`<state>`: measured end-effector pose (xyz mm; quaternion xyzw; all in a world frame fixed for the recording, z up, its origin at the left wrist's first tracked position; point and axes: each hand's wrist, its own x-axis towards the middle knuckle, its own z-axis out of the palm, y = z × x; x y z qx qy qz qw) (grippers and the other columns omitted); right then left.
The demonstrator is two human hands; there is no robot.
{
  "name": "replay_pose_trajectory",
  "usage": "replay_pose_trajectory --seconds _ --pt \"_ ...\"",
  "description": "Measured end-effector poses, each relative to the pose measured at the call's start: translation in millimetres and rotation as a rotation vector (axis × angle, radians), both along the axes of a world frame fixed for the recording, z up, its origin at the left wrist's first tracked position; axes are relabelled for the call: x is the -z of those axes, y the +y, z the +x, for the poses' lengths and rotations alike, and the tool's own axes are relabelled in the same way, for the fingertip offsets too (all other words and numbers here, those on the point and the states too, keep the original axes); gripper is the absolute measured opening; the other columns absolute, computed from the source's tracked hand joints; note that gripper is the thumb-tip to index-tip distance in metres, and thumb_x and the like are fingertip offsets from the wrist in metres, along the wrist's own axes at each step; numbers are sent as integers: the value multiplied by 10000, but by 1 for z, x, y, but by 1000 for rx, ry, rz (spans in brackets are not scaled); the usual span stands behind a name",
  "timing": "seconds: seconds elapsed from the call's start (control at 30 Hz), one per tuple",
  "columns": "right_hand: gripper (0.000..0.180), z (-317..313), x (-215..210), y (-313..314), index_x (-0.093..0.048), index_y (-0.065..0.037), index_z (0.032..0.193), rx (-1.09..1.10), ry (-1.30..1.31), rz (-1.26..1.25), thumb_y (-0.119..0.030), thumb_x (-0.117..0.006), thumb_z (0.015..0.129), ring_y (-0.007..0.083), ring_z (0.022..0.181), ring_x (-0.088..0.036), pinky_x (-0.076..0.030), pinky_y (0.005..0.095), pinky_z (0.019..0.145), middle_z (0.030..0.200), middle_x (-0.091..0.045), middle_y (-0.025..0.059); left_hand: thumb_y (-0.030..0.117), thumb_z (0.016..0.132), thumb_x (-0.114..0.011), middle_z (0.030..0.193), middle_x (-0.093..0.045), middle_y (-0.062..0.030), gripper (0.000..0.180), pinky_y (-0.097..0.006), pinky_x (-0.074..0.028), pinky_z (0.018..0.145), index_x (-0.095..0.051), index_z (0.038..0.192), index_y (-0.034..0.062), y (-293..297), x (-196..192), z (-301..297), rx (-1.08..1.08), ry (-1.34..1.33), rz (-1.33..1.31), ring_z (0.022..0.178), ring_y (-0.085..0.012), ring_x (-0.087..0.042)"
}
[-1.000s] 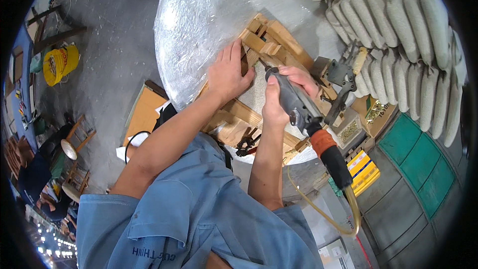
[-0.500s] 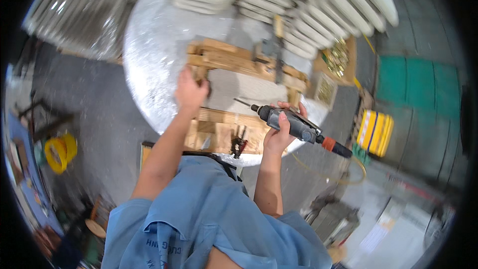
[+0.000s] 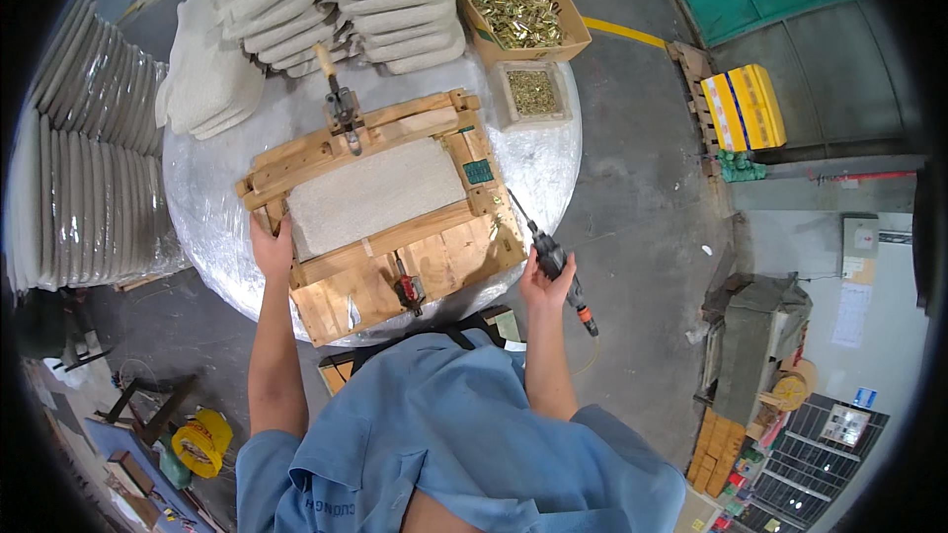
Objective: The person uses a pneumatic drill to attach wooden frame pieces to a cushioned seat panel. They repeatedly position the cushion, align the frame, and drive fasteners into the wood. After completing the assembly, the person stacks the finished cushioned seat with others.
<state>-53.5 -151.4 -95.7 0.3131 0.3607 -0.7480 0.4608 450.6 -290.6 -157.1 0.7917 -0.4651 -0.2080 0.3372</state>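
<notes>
A wooden frame jig (image 3: 434, 252) rests on a round, plastic-wrapped top, with a light grey padded panel (image 3: 375, 197) lying inside it. My left hand (image 3: 274, 247) is closed round the jig's left edge, thumb on the inner side. Off the right edge, my right hand (image 3: 549, 286) grips a dark power screwdriver (image 3: 551, 255) with a long thin bit pointing up and left. A toggle clamp (image 3: 342, 111) is mounted on the jig's far rail. Another, with a red handle (image 3: 408, 291), sits on the near board.
Stacks of grey padded panels (image 3: 395, 10) stand at the far side. A cardboard box of brass-coloured fasteners (image 3: 521, 5) and a clear tub of small parts (image 3: 533, 92) sit at far right. Wrapped panels (image 3: 99, 192) stand left; a yellow bucket (image 3: 202, 442) is on the floor.
The screwdriver has gone from above the panel to beyond the jig's right edge. My left hand stays at the jig's left side. The whole view has shifted and turned.
</notes>
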Motion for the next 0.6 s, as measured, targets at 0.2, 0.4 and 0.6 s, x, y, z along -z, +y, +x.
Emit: replay_pose_trajectory --seconds 0.2,0.4,0.6 --pt "359 -43 43 -99 -678 -88 1131 -92 -29 -45 -371 -763 926 231 1098 -679 -600 407 994 1186 -701 43 355 968 -723 1295 -615 -264 605 -406 -453 1044 -561 1357 -79 59 -29 -25 -155 208 78 1199 -344 -598" --pt "605 -46 69 -181 -582 -50 1308 -105 -123 -85 -478 -743 912 335 1202 -619 -571 454 1033 1300 -628 92 269 1028 -670 1225 -642 -201 447 -416 -469 995 -597 1315 -66 182 2 -103 -219 -264 -94 1124 -306 -609" --pt "854 -69 58 -154 -479 -73 1445 -763 71 72 -661 -701 868 335 1263 -606 -571 376 918 1329 -626 85 197 1047 -644 1045 -712 -89 227 -300 -543 809 -711 1129 -4 162 -46 -201 -8 408 8 944 -170 -675"
